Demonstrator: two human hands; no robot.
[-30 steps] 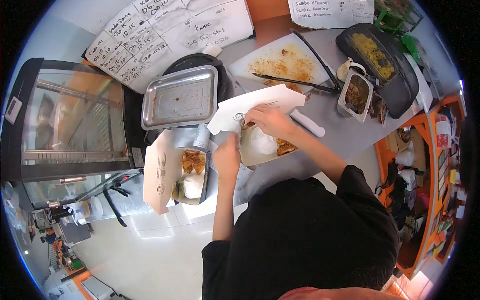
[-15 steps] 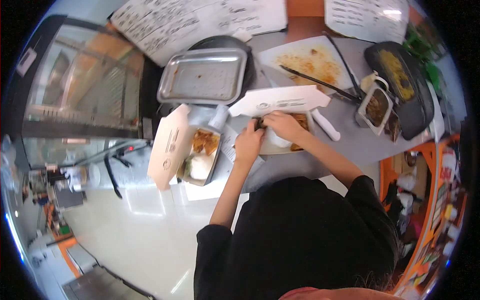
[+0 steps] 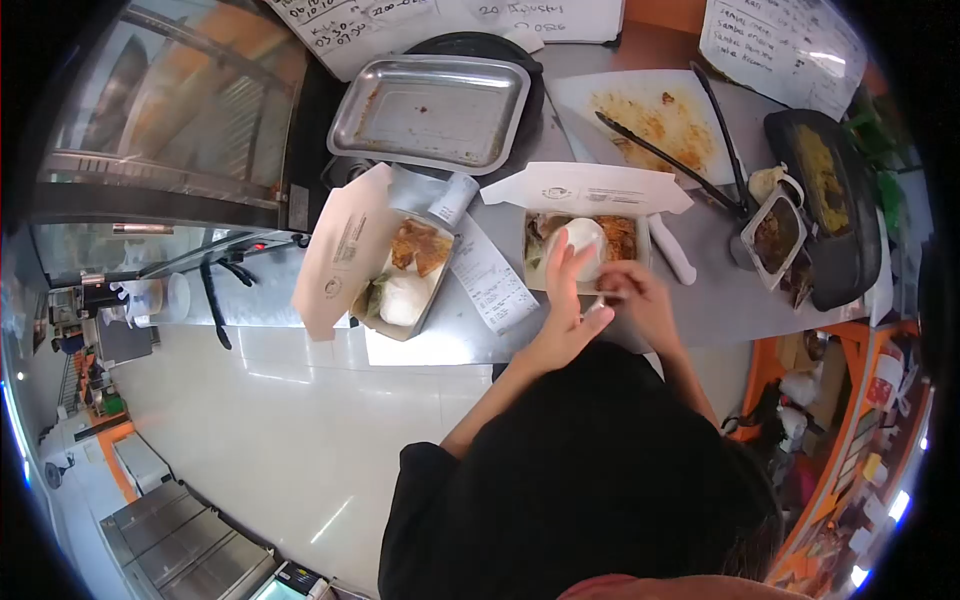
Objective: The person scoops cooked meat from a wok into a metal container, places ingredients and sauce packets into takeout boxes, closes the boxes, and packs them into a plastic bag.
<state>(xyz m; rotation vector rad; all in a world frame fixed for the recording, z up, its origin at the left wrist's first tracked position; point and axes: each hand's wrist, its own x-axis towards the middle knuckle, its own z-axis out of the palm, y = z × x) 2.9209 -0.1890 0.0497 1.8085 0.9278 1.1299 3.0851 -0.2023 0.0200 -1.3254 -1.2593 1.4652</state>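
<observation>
My left hand (image 3: 570,315) is raised in front of the right-hand food box, fingers stretched up and apart, holding nothing. Close beside its palm is my right hand (image 3: 645,305), its fingers curled in; whatever they may hold is too small to make out. Just beyond both hands stands the open cardboard food box (image 3: 612,180), partly covered by them. Inside it are a white rice mound (image 3: 580,238), browned fried pieces (image 3: 621,238) and some dark greens. To the left, a second open box (image 3: 335,262) holds rice (image 3: 404,300), fried pieces (image 3: 418,247) and greens.
A printed receipt (image 3: 492,290) lies between the boxes, near a rolled paper (image 3: 455,198). Behind are a metal tray (image 3: 430,115) and a stained cutting board (image 3: 640,110) with black tongs (image 3: 670,162). A white-handled knife (image 3: 672,250) and a metal sauce container (image 3: 775,235) sit at right.
Both hands have drawn back toward my body from inside the right-hand box, uncovering its rice and greens. My left hand has spread its fingers. The view has shifted slightly.
</observation>
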